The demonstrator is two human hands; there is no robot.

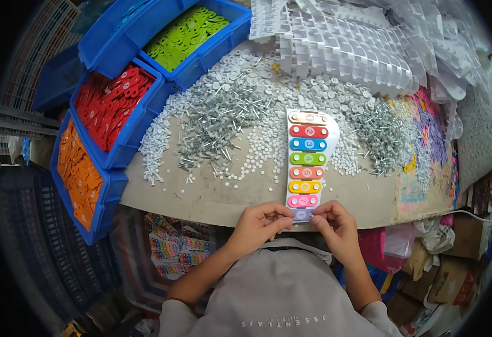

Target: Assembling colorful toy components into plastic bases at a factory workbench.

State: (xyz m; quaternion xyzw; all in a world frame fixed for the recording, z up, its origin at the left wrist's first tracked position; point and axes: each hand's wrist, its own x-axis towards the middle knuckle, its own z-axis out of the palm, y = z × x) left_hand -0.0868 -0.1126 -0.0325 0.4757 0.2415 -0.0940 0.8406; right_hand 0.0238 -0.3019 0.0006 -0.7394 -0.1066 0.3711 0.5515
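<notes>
A toy xylophone [307,158] lies on the worktable, its white base carrying a column of coloured bars. The bars run from pale orange at the far end through red, blue, green, orange and yellow to pink. Nearest me is a purple bar [301,214] at the table's front edge. My left hand [261,226] is closed at this bar's left end, thumb and fingers pinched together. At the right end, my right hand [336,226] is pinched too, beside a small white spot. What either pinch holds is too small to make out.
Heaps of metal pins [223,118] and white caps [341,92] spread behind the xylophone. Blue bins hold green bars [187,36], red bars [111,104] and orange bars [77,174]. White plastic bases [347,50] are piled at the back. Purple pieces [430,132] lie at right.
</notes>
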